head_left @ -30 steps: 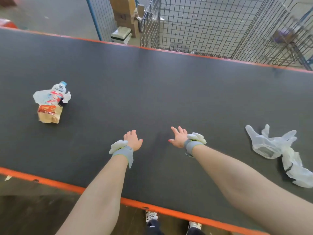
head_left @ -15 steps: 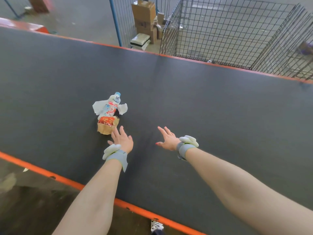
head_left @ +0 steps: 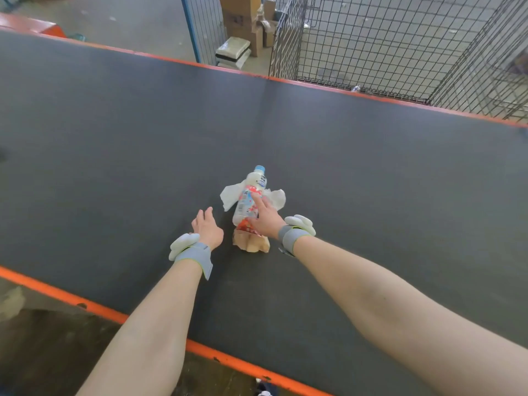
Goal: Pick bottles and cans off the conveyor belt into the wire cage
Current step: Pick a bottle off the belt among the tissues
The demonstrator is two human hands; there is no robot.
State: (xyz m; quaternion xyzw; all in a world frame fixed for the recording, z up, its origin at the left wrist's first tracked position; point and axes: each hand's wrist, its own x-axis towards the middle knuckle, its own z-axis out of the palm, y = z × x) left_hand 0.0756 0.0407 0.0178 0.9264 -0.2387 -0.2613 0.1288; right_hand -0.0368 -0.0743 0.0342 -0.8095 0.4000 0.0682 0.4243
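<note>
Bottle (head_left: pixel 249 192) has ridden the conveyor belt (head_left: pixel 114 138) from frame left to centre and lies among paper scraps (head_left: pixel 228 197). Right hand (head_left: pixel 264 217) now rests on its label, fingers straight, seemingly not yet clasped. Left hand (head_left: pixel 207 228) is open just beside. Pick imminent; wire cage (head_left: pixel 371 38) waits upper right.

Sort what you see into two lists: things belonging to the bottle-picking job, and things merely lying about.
Job: bottle, conveyor belt, wire cage, right hand touching the bottle, left hand beside it.
Lying about: white plastic scrap, brown packet, cardboard boxes, wrapped packs on the floor.
</note>
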